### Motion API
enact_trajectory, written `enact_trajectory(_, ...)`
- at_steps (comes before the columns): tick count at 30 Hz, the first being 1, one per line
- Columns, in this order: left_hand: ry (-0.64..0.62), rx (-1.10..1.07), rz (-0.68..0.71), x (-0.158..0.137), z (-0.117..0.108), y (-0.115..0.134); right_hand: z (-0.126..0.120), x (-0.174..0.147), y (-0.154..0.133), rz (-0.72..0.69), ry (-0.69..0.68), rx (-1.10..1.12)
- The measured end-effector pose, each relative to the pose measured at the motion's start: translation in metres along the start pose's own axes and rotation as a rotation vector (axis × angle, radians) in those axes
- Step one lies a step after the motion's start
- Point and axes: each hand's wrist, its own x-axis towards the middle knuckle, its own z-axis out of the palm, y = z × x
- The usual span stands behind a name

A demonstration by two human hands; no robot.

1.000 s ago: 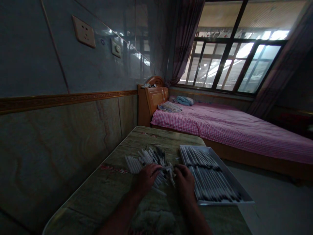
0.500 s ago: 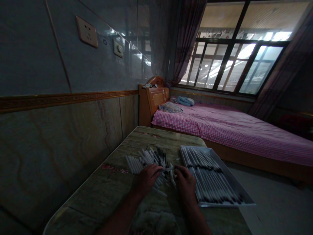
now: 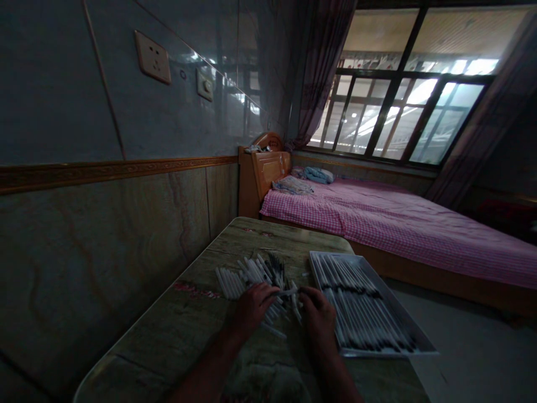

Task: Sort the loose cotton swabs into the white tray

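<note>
My left hand (image 3: 253, 307) pinches one end of a pale pen barrel (image 3: 286, 292) just above the table. At the barrel's other end, the fingers of my right hand (image 3: 319, 314) are closed; any small part between them is too dark to make out. White pen barrels (image 3: 254, 271) lie in a loose pile beyond my left hand. Thin dark pen parts (image 3: 276, 265) are bunched at the pile's right side. Close to my right hand stands a shallow clear tray (image 3: 413, 319), holding two rows of pens (image 3: 364, 316) with dark ends.
Everything rests on a marble-patterned table (image 3: 168, 336) with rounded corners. The tiled wall (image 3: 126, 224) runs along its left side. Past the far edge is a bed (image 3: 377, 218) with a pink checked sheet and a wooden headboard (image 3: 268, 173).
Both hands stay in nearly the same place, still on the pen barrel. The camera view has shifted very slightly. The pile and the tray look unchanged.
</note>
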Motion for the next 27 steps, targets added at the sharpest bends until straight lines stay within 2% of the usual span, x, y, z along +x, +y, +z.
enact_trajectory(8, -0.029, 0.041, 0.012, 0.001, -0.002, 0.001, -0.003, -0.002, 0.001, -0.105, -0.032, -0.068)
enact_trajectory(21, -0.033, -0.017, -0.05, 0.001, -0.005, 0.007, -0.004, -0.001, -0.007, -0.063, -0.073, -0.078)
enact_trajectory(27, -0.025, 0.041, -0.02, 0.0, -0.003, 0.003, -0.007, -0.003, -0.006, -0.219, -0.153, -0.301)
